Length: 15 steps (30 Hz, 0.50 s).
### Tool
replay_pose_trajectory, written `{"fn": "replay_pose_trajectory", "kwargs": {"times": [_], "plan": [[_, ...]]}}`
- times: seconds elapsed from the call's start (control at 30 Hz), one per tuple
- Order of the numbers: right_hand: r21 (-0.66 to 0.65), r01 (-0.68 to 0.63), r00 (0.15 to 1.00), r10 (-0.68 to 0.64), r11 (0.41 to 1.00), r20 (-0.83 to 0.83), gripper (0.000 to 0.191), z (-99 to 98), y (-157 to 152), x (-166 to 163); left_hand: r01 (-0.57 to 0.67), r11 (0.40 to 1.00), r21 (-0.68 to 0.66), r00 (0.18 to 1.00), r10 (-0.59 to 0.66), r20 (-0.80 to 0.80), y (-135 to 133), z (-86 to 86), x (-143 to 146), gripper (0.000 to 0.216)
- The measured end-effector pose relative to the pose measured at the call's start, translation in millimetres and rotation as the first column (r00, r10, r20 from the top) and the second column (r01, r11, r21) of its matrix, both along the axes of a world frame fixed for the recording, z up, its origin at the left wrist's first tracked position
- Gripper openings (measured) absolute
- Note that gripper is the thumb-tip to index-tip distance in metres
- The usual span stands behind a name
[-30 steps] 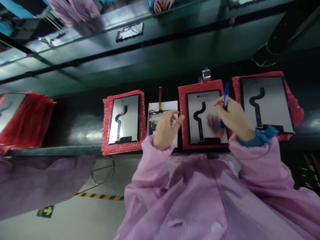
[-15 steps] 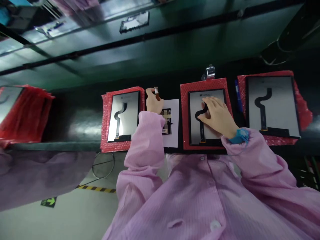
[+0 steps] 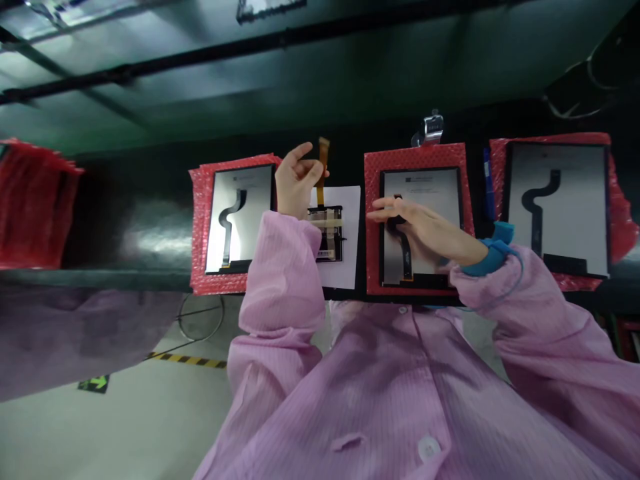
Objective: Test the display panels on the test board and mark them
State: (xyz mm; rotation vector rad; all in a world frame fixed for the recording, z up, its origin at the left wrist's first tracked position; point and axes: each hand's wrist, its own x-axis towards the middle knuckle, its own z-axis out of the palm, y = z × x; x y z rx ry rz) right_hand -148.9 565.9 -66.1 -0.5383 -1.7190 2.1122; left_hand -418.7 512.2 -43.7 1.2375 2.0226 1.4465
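My left hand [image 3: 295,181] pinches the orange flex cable [image 3: 321,167] that rises from a small circuit board [image 3: 327,230] lying on a white sheet [image 3: 347,267]. My right hand [image 3: 420,223] rests on the middle display panel [image 3: 423,193], its fingertips pinched on the black S-shaped ribbon [image 3: 399,212] of that panel. The panel lies on a red bubble-wrap pad [image 3: 373,227]. A blue wrist strap [image 3: 487,257] circles my right wrist.
A second panel on red wrap [image 3: 235,217] lies to the left and a third [image 3: 560,200] to the right. A blue pen [image 3: 487,193] lies between the middle and right pads. A metal clip [image 3: 430,127] sits behind the middle pad. Red wrap stack [image 3: 35,200] far left.
The pen left my right hand, which came down onto the middle panel and now pinches its black ribbon. My left hand reached to the orange cable and has lifted it upright.
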Motion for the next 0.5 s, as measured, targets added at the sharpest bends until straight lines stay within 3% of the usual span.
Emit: {"fn": "replay_pose_trajectory", "kwargs": {"times": [0.1, 0.23, 0.4, 0.5], "plan": [[0.125, -0.062, 0.997, 0.069, 0.990, -0.047, 0.052, 2.5, -1, -8, 0.041, 0.999, -0.026, 0.999, -0.041, 0.029, -2, 4.0, 1, 0.023], [0.332, -0.087, 0.995, 0.098, 0.939, -0.019, 0.051, 1.6, -5, -7, 0.152, 0.988, -0.033, 0.988, -0.151, 0.041, -5, 11.4, 6, 0.010], [0.406, -0.085, 0.996, 0.089, 0.910, 0.009, 0.035, -2.9, -2, -6, 0.283, 0.958, -0.050, 0.958, -0.284, -0.026, -9, 16.4, 12, 0.033], [0.427, -0.081, 0.996, 0.087, 0.900, 0.005, 0.033, -6.7, 1, -10, 0.356, 0.933, -0.051, 0.932, -0.358, -0.056, -11, 15.9, 14, 0.029]]}}
